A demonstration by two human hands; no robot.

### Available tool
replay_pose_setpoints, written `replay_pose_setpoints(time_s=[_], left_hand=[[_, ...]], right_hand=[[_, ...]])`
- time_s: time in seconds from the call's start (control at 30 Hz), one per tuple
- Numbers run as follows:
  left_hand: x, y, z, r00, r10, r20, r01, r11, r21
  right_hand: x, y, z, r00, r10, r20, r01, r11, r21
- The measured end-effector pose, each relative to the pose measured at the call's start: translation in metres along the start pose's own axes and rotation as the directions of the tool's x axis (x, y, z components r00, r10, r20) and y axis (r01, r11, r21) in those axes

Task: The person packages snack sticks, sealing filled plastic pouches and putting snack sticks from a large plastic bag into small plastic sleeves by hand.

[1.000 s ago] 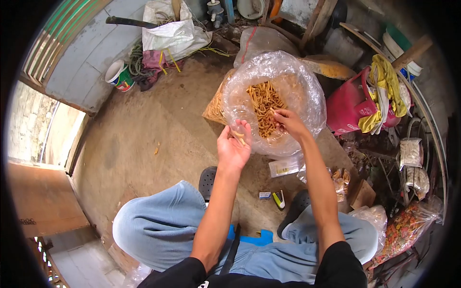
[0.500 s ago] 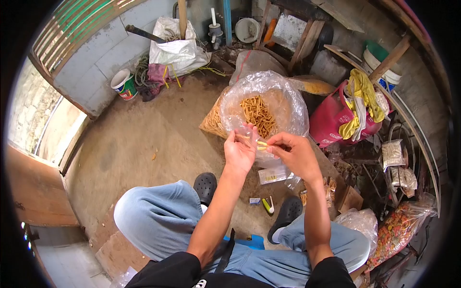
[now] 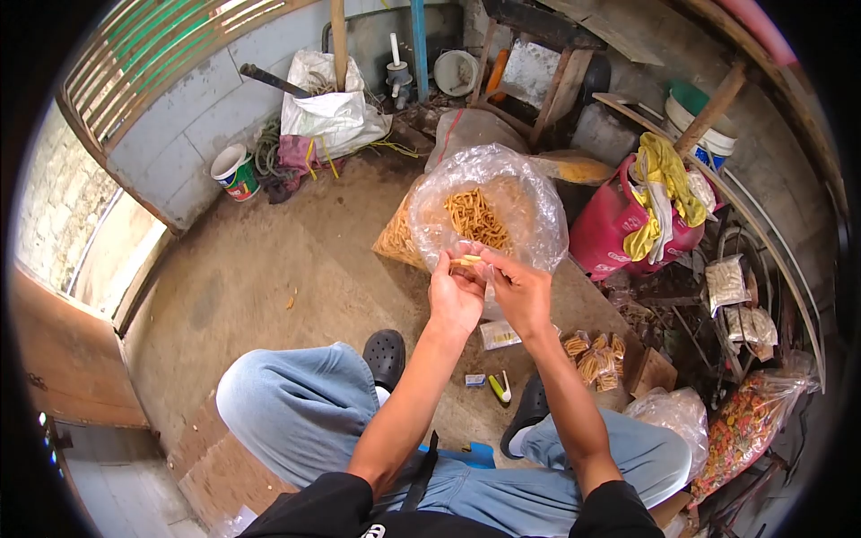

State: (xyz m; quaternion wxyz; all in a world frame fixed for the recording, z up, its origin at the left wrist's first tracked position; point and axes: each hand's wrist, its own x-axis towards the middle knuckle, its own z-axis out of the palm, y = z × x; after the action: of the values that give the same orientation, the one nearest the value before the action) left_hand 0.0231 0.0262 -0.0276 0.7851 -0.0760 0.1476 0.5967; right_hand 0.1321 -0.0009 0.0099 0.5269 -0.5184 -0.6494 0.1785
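Right there near the middle of the frame, a few pale snack sticks (image 3: 466, 261) lie at the person's fingers, their long axis running roughly across the view, from left to right. They rest above the palm of the left hand (image 3: 456, 300), which is turned up and cupped, its curled fingers around a small clear plastic bag (image 3: 490, 292). The right hand (image 3: 523, 291) comes in from the other side, thumb and fingertips drawn narrow on the film beside the right end of the sticks; from where I stand I can't tell whether they pinch a stick too. The left palm is beneath the sticks, the right fingertips just beside them.

Just beyond both hands, at upper centre, a big clear bag (image 3: 529, 193) gapes wide, with a heap of brown sticks (image 3: 475, 218) inside, and more of the same pressed against its left side. Nearer the person's feet, right of centre, sit small filled packets (image 3: 599, 360) of sticks, and a flat clear packet (image 3: 500, 335) lies by the right forearm. A green stapler (image 3: 499, 388) is beside a little box (image 3: 474, 380). Over at lower right slumps a clear sack (image 3: 749, 439) of colourful pieces.
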Motion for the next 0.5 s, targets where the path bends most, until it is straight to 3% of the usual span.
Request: replay_pose_setpoints(time_s=[0.07, 0.2, 0.3, 0.4, 0.5], left_hand=[[0.002, 0.000, -0.003, 0.999, 0.043, -0.023, -0.043, 0.999, -0.013], [-0.006, -0.003, 0.009, 0.997, 0.052, -0.056, -0.050, 0.998, 0.042], [-0.006, -0.004, 0.003, 0.999, 0.031, 0.014, -0.031, 1.000, -0.001], [0.000, -0.001, -0.010, 0.995, -0.026, 0.099, 0.029, 0.999, -0.032], [0.001, 0.001, -0.009, 0.989, -0.077, 0.122, 0.081, 0.996, -0.023]], right_hand=[[0.000, -0.001, 0.000, 0.991, 0.080, 0.108, -0.078, 0.997, -0.023], [0.002, -0.002, 0.000, 0.991, 0.005, 0.136, 0.001, 0.999, -0.045], [0.002, -0.003, 0.000, 0.993, -0.034, 0.112, 0.042, 0.997, -0.072], [0.001, -0.003, 0.000, 0.990, 0.035, 0.138, -0.023, 0.996, -0.087], [0.001, 0.001, 0.001, 0.989, -0.092, 0.118, 0.105, 0.989, -0.106]])
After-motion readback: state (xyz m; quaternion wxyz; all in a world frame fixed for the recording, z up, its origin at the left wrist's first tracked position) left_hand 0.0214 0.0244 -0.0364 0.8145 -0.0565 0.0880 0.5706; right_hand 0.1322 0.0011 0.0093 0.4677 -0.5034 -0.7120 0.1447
